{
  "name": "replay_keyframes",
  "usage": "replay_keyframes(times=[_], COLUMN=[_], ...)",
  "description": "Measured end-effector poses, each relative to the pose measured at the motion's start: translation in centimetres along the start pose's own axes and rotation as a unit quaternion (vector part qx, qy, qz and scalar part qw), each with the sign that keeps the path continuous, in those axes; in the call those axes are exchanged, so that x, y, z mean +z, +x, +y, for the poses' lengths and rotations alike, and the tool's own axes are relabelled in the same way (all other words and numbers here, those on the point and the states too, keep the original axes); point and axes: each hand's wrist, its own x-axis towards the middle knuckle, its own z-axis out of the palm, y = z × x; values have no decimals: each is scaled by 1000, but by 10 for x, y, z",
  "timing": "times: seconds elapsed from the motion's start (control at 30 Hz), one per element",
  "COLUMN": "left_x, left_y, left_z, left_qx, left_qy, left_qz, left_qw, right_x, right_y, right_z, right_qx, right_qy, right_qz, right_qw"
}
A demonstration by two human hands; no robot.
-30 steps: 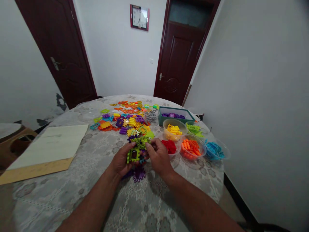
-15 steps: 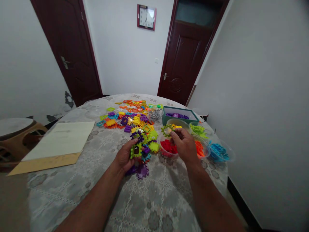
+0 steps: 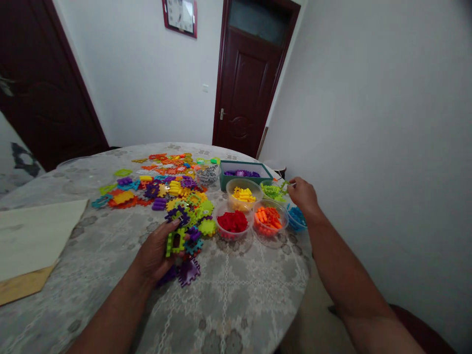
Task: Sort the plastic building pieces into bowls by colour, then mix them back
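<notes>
My left hand (image 3: 157,253) grips a cluster of joined plastic pieces (image 3: 180,242), green, blue and purple, resting on the round table (image 3: 236,300). My right hand (image 3: 303,193) is stretched out to the far right, fingers pinched on a small green piece (image 3: 284,186) just above the bowl of green pieces (image 3: 273,191). A pile of loose coloured pieces (image 3: 162,184) lies beyond my left hand.
Clear bowls hold yellow (image 3: 243,194), red (image 3: 232,222), orange (image 3: 269,217) and blue (image 3: 296,218) pieces. A teal box (image 3: 245,173) holds purple ones. A pale board (image 3: 29,236) lies at the left. Dark doors (image 3: 247,83) and a wall clock (image 3: 179,14) are behind. The table edge falls off at the right.
My right hand pulled a green piece off the cluster and carried it right, past the yellow bowl, to the green bowl. My left hand stayed on the cluster. The view swung right.
</notes>
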Motion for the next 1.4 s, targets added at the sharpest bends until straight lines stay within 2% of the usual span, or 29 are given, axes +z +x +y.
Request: replay_keyframes(times=[0.2, 0.37, 0.5, 0.57, 0.63, 0.7, 0.83, 0.9, 1.0, 1.07, 1.23, 1.33, 1.4], left_x=[1, 1, -1, -2, -2, -1, -3, -4, -4, -4, -1, -2, -2], left_y=[-2, -2, -1, -2, -5, -7, -7, -7, -9, -11, -12, -10, -8], left_z=[0, -1, -3, -4, -5, -7, -9, -10, -10, -10, -12, -12, -11], left_qx=[8, 2, 8, 14, 15, 11, 1, -4, -4, -1, 5, -4, -16], left_qy=[14, 20, 48, 63, 71, 69, 59, 58, 56, 54, 47, 37, 6], left_qz=[-7, -12, -39, -65, -84, -96, -113, -128, -157, -171, -162, -126, -122], left_qw=[1000, 1000, 998, 996, 994, 993, 992, 990, 986, 984, 986, 991, 992], right_x=[17, 8, -8, -15, -21, -25, -29, -28, -19, -10, 8, 5, -3], right_y=[15, 13, -8, -29, -57, -90, -154, -176, -194, -199, -201, -200, -195], right_z=[9, 13, 0, -17, -40, -67, -121, -143, -168, -177, -184, -177, -167], right_qx=[30, 16, -24, -80, -150, -207, -288, -305, -290, -281, -250, -217, -221], right_qy=[-40, -42, -21, 43, 144, 237, 336, 366, 401, 416, 443, 455, 443], right_qz=[-22, 3, 44, 65, 72, 40, -94, -149, -217, -238, -232, -239, -227], right_qw=[999, 999, 999, 994, 975, 948, 892, 867, 842, 832, 829, 830, 839])
